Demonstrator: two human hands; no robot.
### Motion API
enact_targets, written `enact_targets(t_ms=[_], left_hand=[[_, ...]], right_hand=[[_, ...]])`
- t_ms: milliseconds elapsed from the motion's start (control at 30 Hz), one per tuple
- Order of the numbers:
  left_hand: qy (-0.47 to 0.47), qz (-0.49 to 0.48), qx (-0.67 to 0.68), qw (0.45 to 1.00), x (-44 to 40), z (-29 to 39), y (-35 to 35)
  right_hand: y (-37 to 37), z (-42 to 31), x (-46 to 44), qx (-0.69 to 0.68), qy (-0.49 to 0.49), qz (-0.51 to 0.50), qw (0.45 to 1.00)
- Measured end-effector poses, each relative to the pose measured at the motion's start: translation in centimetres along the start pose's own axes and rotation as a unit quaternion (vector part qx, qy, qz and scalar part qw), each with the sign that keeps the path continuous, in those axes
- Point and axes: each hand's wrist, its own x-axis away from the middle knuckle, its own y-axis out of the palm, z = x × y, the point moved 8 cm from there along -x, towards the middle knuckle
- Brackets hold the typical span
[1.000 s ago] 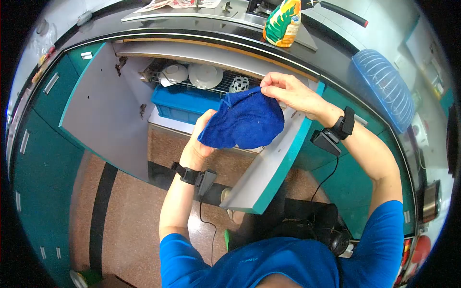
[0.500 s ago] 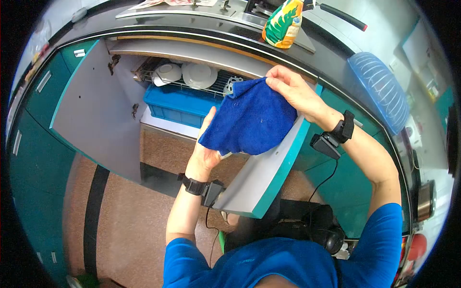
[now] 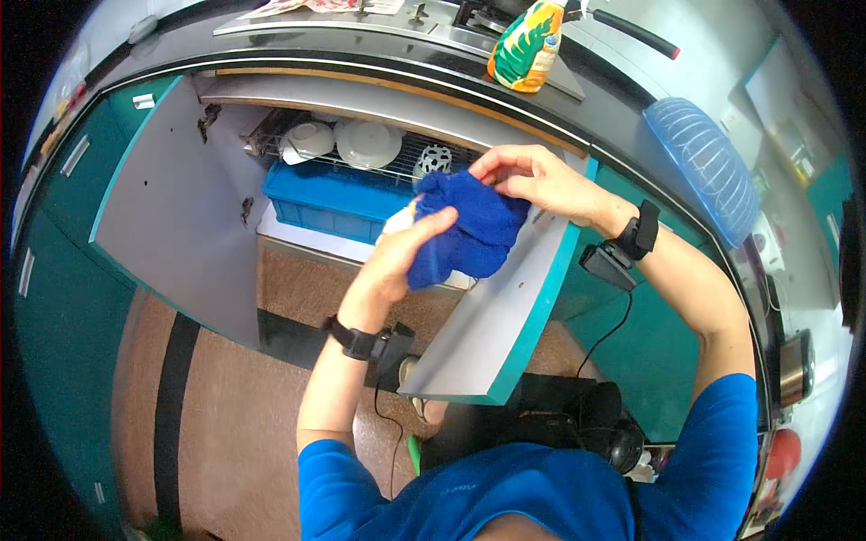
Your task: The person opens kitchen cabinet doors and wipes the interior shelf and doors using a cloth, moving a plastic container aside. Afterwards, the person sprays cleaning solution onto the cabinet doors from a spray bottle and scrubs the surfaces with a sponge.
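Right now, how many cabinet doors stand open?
2: the left door, left of the bin, and the right door, partly behind the cloth. Others could be outside the view.

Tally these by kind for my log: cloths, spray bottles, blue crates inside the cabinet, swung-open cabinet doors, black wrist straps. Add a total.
Cloth: 1
Spray bottle: 1
Blue crate: 1
Open cabinet doors: 2
Black wrist straps: 2
Total: 7
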Motion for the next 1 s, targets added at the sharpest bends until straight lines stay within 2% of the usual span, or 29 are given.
enact_targets(t_ms=[100, 233, 300, 367, 500, 567, 600, 633, 667, 700, 800, 867, 900, 967, 1000], left_hand=[[-0.051, -0.035, 0.105, 0.993, 0.2, 1.6, -0.7], [-0.015, 0.004, 0.152, 0.988, 0.8, 3.0, -2.5], [-0.008, 0.002, 0.164, 0.986, 0.9, 3.5, -2.5], [-0.013, -0.001, 0.1, 0.995, 0.7, 3.3, -3.0], [-0.01, 0.025, 0.055, 0.998, -0.3, 1.9, -3.4], [0.054, 0.064, 0.036, 0.996, -0.8, 2.2, -3.9], [0.1, 0.112, 0.015, 0.989, -0.7, 2.7, -4.1], [0.099, 0.11, 0.015, 0.989, -0.9, 2.7, -3.7], [0.143, 0.137, -0.017, 0.98, -0.8, 3.8, -3.5], [0.186, 0.163, -0.05, 0.968, -0.6, 4.7, -3.3], [0.213, 0.193, -0.119, 0.95, -0.4, 7.4, -3.0], [0.228, 0.234, -0.208, 0.922, -0.2, 9.3, -3.8], [0.243, 0.224, -0.233, 0.915, -0.2, 9.9, -3.8], [0.245, 0.223, -0.251, 0.909, 0.1, 11.0, -4.2], [0.256, 0.216, -0.265, 0.904, 0.2, 11.7, -4.2]], right_hand=[[0.7, 0.1, 0.2, -0.074, 0.033, -0.043, 0.996], [1.4, -1.3, 1.0, -0.098, 0.086, -0.057, 0.99], [2.1, -1.2, 1.0, -0.051, 0.069, -0.068, 0.994], [1.2, -0.9, 1.2, 0.021, 0.143, -0.034, 0.989], [-0.4, 2.1, 0.4, -0.035, 0.133, -0.008, 0.991], [-0.9, 2.4, 0.5, -0.14, 0.128, 0.027, 0.981], [-0.8, 2.2, 0.6, -0.139, 0.127, 0.029, 0.982], [-0.8, 1.5, 0.5, -0.165, 0.084, 0.04, 0.982], [-0.8, 0.6, 0.5, -0.19, 0.042, 0.052, 0.98], [-0.9, 0.5, 0.7, -0.19, 0.042, 0.054, 0.979], [-0.3, 0.4, 0.9, -0.198, 0.058, 0.019, 0.978], [-0.7, 1.1, 1.3, -0.095, 0.114, 0.075, 0.986], [-0.9, 1.4, 1.0, -0.097, 0.113, 0.074, 0.986], [0.1, 3.4, 0.7, -0.154, 0.204, -0.017, 0.967], [0.0, 3.6, 0.7, -0.156, 0.203, -0.018, 0.967]])
